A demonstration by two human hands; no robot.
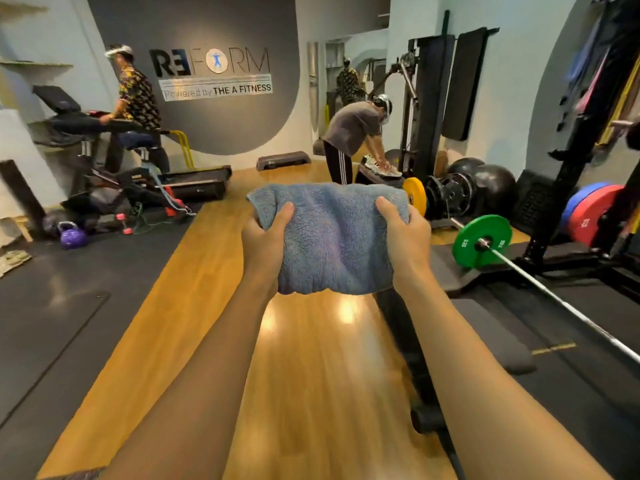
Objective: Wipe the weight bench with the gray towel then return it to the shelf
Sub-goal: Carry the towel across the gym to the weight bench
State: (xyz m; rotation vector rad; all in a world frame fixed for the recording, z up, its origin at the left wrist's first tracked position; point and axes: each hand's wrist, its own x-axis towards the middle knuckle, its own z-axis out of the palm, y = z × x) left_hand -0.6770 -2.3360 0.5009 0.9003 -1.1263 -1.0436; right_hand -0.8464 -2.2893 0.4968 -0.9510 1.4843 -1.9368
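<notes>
My left hand [265,239] and right hand [407,233] are gripping the towel [332,240]. I am thinking a flat fold suits the bench [491,329] at four o'clock.

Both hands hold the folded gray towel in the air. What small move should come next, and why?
Probably lower the gray towel down and rightward onto the pad of the weight bench. The left hand and right hand grip its two sides above the wooden floor, clear of the bench, so wiping cannot start until it touches the pad.
</notes>
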